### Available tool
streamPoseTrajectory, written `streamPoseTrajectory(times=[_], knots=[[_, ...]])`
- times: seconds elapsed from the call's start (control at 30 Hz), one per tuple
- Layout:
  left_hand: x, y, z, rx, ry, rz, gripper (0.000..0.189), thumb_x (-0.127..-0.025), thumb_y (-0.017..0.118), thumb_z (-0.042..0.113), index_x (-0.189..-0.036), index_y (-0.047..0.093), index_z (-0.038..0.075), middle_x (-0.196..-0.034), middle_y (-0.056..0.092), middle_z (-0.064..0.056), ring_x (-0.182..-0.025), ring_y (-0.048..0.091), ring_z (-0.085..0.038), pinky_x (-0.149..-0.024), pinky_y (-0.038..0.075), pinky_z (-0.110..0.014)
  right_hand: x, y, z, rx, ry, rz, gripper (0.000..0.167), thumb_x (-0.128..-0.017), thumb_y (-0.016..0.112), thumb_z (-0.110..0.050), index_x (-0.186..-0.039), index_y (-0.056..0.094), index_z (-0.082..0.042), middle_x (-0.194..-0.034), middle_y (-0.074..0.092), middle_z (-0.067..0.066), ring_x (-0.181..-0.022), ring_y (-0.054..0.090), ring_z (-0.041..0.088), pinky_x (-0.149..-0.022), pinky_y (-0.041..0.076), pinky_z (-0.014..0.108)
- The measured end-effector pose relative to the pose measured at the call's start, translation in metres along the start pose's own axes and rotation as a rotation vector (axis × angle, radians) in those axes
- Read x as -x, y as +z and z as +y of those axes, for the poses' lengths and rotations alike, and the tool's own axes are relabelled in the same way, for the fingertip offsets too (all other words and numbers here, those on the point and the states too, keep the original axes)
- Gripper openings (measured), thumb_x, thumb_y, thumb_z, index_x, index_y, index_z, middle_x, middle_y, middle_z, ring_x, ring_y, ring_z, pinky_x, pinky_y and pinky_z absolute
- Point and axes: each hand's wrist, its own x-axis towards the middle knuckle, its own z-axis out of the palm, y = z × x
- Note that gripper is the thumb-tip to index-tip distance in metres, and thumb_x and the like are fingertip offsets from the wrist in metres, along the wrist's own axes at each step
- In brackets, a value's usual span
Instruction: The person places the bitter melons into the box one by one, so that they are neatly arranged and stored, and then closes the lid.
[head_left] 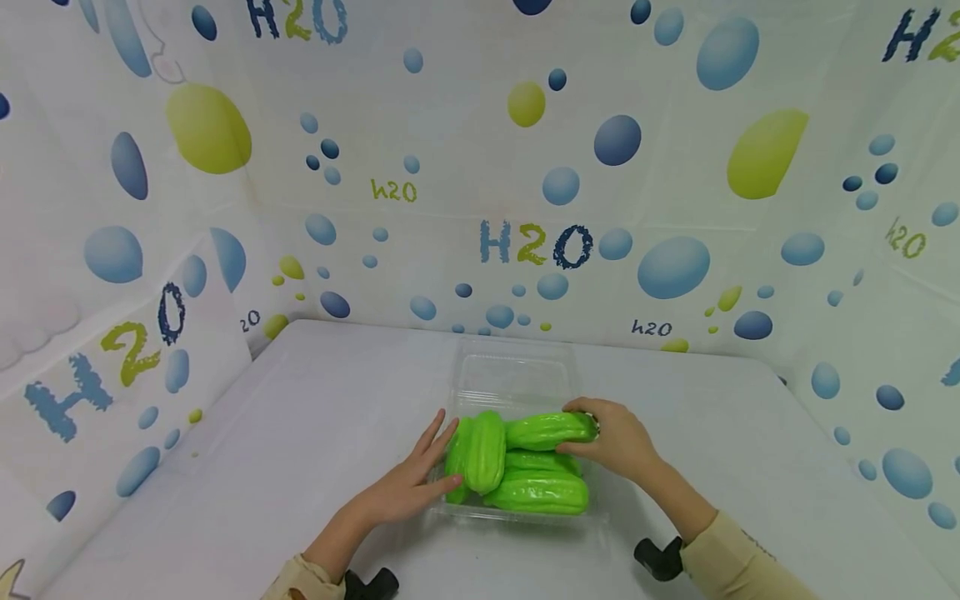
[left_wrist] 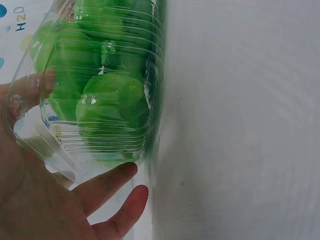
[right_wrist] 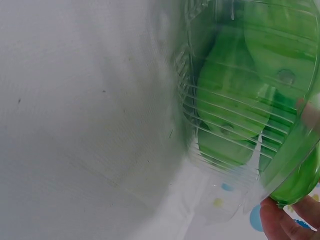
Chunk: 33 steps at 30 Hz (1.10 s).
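A clear plastic clamshell box (head_left: 517, 516) holds several glossy, bright green, ridged cucumber-like vegetables (head_left: 536, 492). My right hand (head_left: 615, 437) grips the right end of the top back one (head_left: 543, 431), thumb in front and fingers behind. In the right wrist view, fingertips (right_wrist: 272, 220) are at that vegetable's end (right_wrist: 297, 182), beyond the box rim. My left hand (head_left: 405, 487) is at the box's left side with fingers spread, thumb against the upright-lying vegetable (head_left: 486, 454) there. The left wrist view shows straight fingers (left_wrist: 112, 185) beside the box wall (left_wrist: 100, 142).
The box's clear lid (head_left: 513, 371) lies folded back behind it on the white tabletop (head_left: 337, 400). A white sheet (head_left: 450, 125) printed with blue and green dots hangs behind and at the sides. Black wrist mounts (head_left: 660, 558) sit under the forearms.
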Motion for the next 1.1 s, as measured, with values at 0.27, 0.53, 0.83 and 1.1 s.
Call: streamPoseTrajectory(times=[0.27, 0.53, 0.83, 1.1], knots=[[0.001, -0.002, 0.003, -0.003, 0.01, -0.002, 0.073, -0.093, 0.049, 0.04, -0.149, 0.006, 0.018, -0.152, -0.01, -0.011, -0.135, 0.009, -0.041, -0.094, 0.031, -0.061, 0.001, 0.005, -0.002, -0.019, 0.026, 0.01, 0.05, -0.067, 0.08, -0.039, -0.107, 0.065, -0.014, -0.105, 0.065, 0.0, -0.088, 0.06, 0.018, -0.073, 0.049, 0.036], [0.0, -0.001, 0.002, 0.018, 0.023, -0.012, 0.071, -0.094, 0.05, 0.037, -0.149, 0.008, 0.02, -0.152, -0.011, -0.013, -0.133, 0.011, -0.044, -0.09, 0.035, -0.061, 0.0, 0.009, -0.007, -0.006, 0.066, 0.002, 0.052, -0.067, 0.078, -0.043, -0.109, 0.064, -0.015, -0.107, 0.064, 0.0, -0.093, 0.06, 0.02, -0.074, 0.049, 0.039], [0.0, 0.0, 0.001, 0.02, 0.014, -0.005, 0.073, -0.093, 0.051, 0.039, -0.149, 0.007, 0.021, -0.152, -0.011, -0.012, -0.133, 0.012, -0.045, -0.088, 0.038, -0.06, 0.0, 0.012, -0.01, 0.021, 0.062, 0.002, 0.054, -0.068, 0.077, -0.045, -0.112, 0.063, -0.016, -0.11, 0.064, 0.001, -0.098, 0.059, 0.022, -0.076, 0.049, 0.041], [0.0, -0.001, 0.004, 0.042, 0.011, -0.015, 0.073, -0.093, 0.051, 0.035, -0.149, 0.007, 0.019, -0.152, -0.011, -0.012, -0.132, 0.014, -0.046, -0.087, 0.039, -0.059, 0.001, 0.015, -0.01, 0.068, 0.056, -0.001, 0.058, -0.07, 0.075, -0.046, -0.115, 0.061, -0.014, -0.112, 0.063, 0.004, -0.101, 0.058, 0.025, -0.077, 0.049, 0.043]])
